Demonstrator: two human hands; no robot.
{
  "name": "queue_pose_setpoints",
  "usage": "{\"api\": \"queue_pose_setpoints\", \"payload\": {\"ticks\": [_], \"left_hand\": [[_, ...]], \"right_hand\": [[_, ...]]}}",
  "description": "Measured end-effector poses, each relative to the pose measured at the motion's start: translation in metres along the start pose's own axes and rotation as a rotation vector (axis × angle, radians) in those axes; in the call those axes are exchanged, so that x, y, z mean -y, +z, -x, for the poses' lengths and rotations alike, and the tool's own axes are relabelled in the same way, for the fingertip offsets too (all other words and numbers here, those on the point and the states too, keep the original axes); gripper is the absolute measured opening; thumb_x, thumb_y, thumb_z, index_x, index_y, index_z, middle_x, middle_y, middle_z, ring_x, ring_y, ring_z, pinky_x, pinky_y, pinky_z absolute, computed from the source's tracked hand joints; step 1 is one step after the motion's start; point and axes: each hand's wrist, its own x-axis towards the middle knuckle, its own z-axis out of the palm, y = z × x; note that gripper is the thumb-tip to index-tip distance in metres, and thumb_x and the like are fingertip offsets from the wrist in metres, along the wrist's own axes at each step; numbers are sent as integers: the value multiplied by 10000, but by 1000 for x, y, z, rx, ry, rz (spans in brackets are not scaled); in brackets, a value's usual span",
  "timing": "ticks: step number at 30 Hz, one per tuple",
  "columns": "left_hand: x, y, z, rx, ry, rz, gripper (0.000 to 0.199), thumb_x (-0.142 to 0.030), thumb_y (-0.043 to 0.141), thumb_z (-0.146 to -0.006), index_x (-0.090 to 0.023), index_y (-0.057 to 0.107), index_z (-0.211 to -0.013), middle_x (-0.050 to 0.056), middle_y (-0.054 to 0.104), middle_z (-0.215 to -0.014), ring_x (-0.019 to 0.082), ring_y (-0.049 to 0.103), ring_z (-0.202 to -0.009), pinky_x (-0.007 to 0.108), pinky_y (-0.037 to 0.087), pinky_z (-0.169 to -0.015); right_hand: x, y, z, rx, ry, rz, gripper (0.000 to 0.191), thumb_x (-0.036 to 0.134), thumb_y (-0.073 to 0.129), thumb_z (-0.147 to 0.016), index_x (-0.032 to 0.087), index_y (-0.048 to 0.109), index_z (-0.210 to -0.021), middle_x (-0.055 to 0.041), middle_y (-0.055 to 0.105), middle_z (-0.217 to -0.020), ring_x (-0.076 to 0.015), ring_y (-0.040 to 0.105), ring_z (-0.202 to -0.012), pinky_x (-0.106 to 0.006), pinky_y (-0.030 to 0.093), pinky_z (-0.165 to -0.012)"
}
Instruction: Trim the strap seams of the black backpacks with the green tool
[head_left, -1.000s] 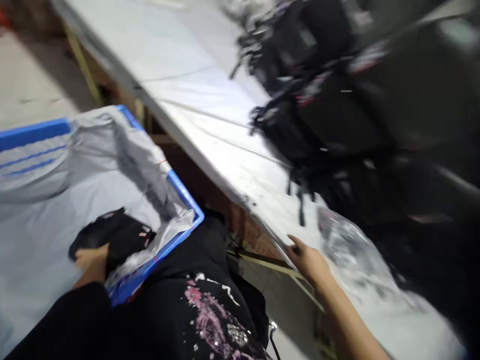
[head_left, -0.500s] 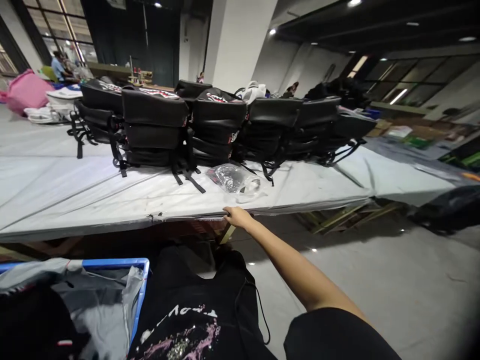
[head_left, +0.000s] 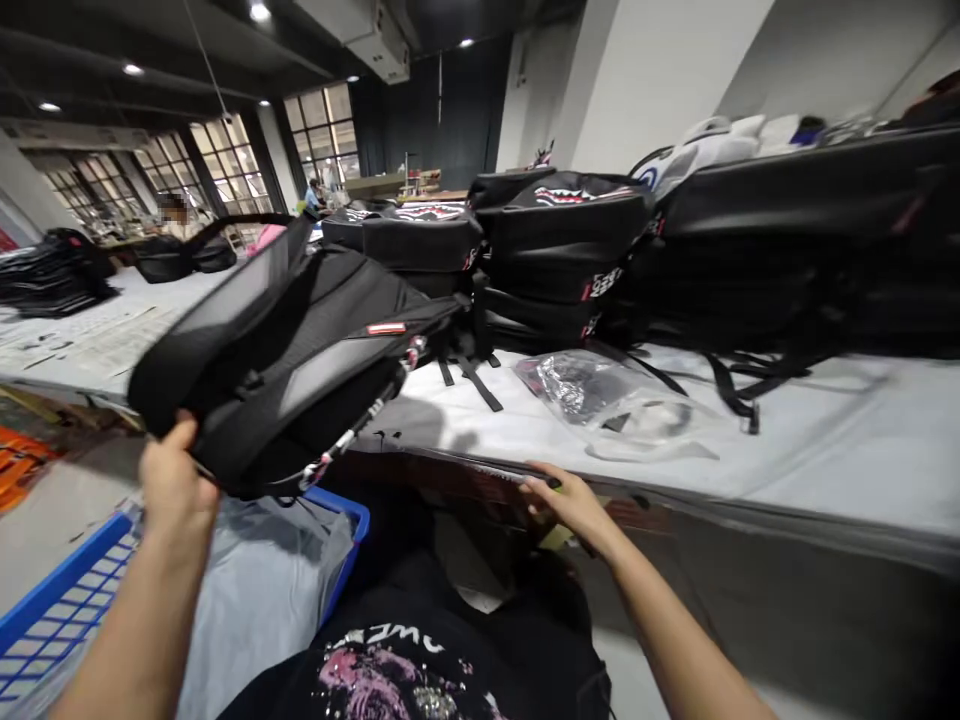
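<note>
My left hand (head_left: 178, 470) grips the lower left end of a black backpack (head_left: 322, 300), holding it tilted above the basket and the table's near edge. Its padded back, grey mesh straps and a small red-and-white label face me, and a patterned trim runs along its side. At the table edge, my right hand (head_left: 562, 497) is closed, and a small dark thing with a yellow-green bit shows between its fingers, too little of it to name. Just beyond lies a clear plastic bag (head_left: 645, 425) on the white-covered table (head_left: 825, 440).
Stacked black backpacks (head_left: 562, 240) line the table, straps hanging forward. Below left stands a blue basket (head_left: 71, 585) with grey material (head_left: 262, 570) inside. A dark flat pile (head_left: 52, 275) sits far left. People are seated in the background.
My left hand has come into view with a backpack in it. My view has swung left and closer to the table. My right hand stays at the table edge.
</note>
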Motion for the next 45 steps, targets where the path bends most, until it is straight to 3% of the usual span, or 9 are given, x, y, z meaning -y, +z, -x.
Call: {"api": "queue_pose_setpoints", "payload": {"ticks": [4, 8, 13, 18, 23, 27, 33, 37, 45], "left_hand": [[86, 35, 91, 187, -546, -5, 134, -149, 524, -911, -136, 635, -985, 48, 702, -871, 143, 680, -803, 322, 573, -853], [126, 10, 166, 1100, -886, -448, 324, -430, 716, -808, -174, 672, -1003, 80, 730, -915, 220, 692, -942, 365, 534, -885], [97, 44, 153, 1868, -184, -876, 414, -536, 518, -910, -172, 707, -854, 62, 742, -857, 204, 677, -831, 321, 517, -799], [147, 172, 107, 1564, 1099, -787, 396, -304, 437, -926, -141, 628, -1232, 185, 515, -1447, 377, 410, -1384, 565, 360, -1089], [207, 303, 114, 1573, 1693, -546, 336, -241, 388, -918, -131, 690, -1017, 195, 683, -1127, 360, 604, -1121, 595, 322, -1078], [202, 329, 116, 1745, 1649, -637, 314, -390, 471, -908, -194, 660, -752, 97, 658, -740, 274, 622, -743, 419, 445, -798], [190, 314, 124, 1875, 1436, -605, 361, -519, 524, -887, -228, 663, -724, 61, 658, -733, 229, 576, -734, 366, 352, -752], [176, 317, 136, 1935, 1370, -526, 413, -538, 520, -898, -209, 663, -693, 71, 662, -726, 215, 539, -761, 394, 350, -815], [160, 334, 78, 1638, 1608, -737, 369, -518, 575, -886, -196, 702, -758, 76, 646, -781, 281, 545, -953, 573, 308, -1057]], "right_hand": [[10, 13, 0, -30, 47, -425, 620, 443, 534, -900, 143, 439, -1435, -141, 739, -1049, -202, 731, -700, -204, 390, -381], [0, 8, -15, -213, -1, -299, 635, 436, 582, -835, 138, 517, -1392, -106, 738, -960, -218, 706, -780, -281, 523, -550], [-22, 5, -20, -282, -29, -169, 600, 290, 655, -739, 193, 582, -1327, -79, 696, -1155, -245, 637, -1064, -424, 490, -980], [20, 13, 20, -373, -34, 70, 437, 241, 661, -774, 224, 627, -1210, -68, 704, -1145, -244, 652, -1050, -392, 520, -931], [70, 49, 19, -355, -289, 582, 294, 296, 544, -906, 234, 582, -1190, -60, 667, -1168, -228, 656, -974, -344, 556, -780], [79, 71, 4, -162, -354, 815, 325, 304, 545, -896, 203, 539, -1205, -64, 659, -1163, -201, 662, -767, -302, 529, -524], [54, 14, 7, -322, 212, 744, 477, 182, 478, -899, 128, 409, -1367, -204, 532, -1367, -234, 696, -835, -347, 568, -644], [42, 8, 7, -228, 210, 713, 405, 279, 490, -945, 159, 436, -1327, -167, 550, -1347, -257, 696, -911, -349, 562, -711], [18, 21, 7, -141, 190, 657, 347, 235, 538, -933, 114, 571, -1257, -166, 656, -1184, -290, 700, -924, -350, 545, -719]]}}
